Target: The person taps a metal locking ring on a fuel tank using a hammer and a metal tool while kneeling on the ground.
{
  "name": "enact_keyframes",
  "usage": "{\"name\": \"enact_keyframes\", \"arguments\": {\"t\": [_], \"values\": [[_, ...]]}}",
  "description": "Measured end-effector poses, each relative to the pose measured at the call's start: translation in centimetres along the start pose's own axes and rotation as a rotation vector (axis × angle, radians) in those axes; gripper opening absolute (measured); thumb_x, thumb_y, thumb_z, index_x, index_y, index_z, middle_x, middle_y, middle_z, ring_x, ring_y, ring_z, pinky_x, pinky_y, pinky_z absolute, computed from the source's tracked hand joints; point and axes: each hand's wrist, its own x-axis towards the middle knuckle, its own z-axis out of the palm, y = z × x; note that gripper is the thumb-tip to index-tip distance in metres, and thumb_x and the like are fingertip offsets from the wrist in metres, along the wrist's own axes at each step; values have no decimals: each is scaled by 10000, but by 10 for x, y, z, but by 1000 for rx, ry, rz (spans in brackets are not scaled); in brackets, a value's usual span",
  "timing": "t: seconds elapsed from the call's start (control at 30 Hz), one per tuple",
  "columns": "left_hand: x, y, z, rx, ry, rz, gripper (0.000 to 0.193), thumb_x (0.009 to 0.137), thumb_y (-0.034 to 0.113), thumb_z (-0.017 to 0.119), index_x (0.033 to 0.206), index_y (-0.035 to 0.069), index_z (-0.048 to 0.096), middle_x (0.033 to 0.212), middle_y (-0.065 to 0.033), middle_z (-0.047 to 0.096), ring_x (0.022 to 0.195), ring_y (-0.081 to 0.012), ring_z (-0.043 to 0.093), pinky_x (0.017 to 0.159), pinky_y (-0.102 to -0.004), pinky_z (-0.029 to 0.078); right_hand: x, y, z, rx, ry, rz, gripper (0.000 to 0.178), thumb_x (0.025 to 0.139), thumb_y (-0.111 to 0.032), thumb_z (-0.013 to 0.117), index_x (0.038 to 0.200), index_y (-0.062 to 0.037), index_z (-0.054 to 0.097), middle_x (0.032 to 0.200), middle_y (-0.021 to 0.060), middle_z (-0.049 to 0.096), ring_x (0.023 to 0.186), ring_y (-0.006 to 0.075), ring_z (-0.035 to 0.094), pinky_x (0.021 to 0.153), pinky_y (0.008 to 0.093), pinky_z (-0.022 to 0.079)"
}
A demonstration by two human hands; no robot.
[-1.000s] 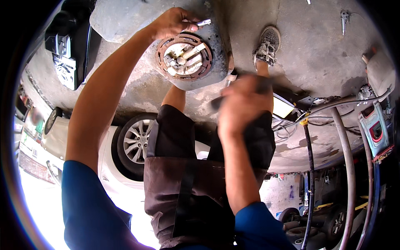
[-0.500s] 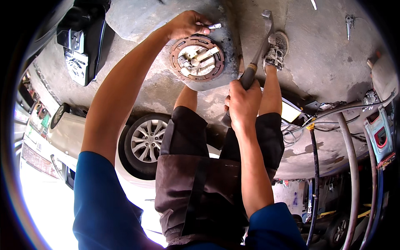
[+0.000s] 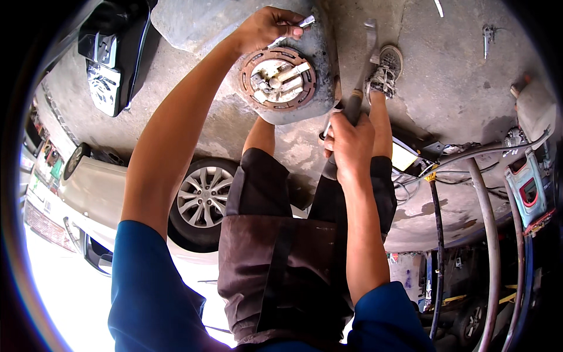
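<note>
My left hand (image 3: 264, 30) is closed around a short silver metal rod (image 3: 307, 22), whose end pokes out past the fingertips. It hovers just above the rusty slotted ring (image 3: 246, 79) on a grey tank (image 3: 325, 88). Inside the ring sits a dirty off-white round cap (image 3: 287, 80) with raised ribs. To the right of the tank, my right hand (image 3: 352, 146) grips a hammer by its dark handle (image 3: 353, 107). The hammer's metal head is blurred and points away from me. A thin shiny piece by my right fingers is too small to name.
My shoe (image 3: 387, 70) is planted right of the tank. A black plastic car part (image 3: 132, 58) lies at the far left. A car with a silver wheel (image 3: 204, 196) stands behind me on the left. Hoses (image 3: 481, 188) and a blue-grey tool case (image 3: 528, 188) are at the right.
My left hand has moved slightly up and right, and more of the rod shows. My right hand has shifted a little right and down, and the hammer's head has blurred.
</note>
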Motion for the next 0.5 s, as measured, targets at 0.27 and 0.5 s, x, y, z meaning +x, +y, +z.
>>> {"name": "enact_keyframes", "arguments": {"t": [0.27, 0.5], "values": [[-75, -17, 8, -130, 332, -76, 446, 987, 337, 622, 1223, -42, 618, 1062, -139, 705, 894, -216, 653, 861, -358, 514, -16, -2, -37, 5, 143, 59, 121, 874, -81, 553, 764, -45, 516, 629, -9, 491, 438, 81, 445, 394, 289, 401], [-145, -135, 59, 149, 804, -536, 402, 894, 329, 721, 1042, -43, 683, 880, -172, 720, 766, -243, 652, 703, -382, 495, 16, 68, -27, 34, 177, -81, 88, 878, -63, 607, 885, -18, 531, 718, 49, 587, 510, 149, 576, 445, 301, 478]]}}
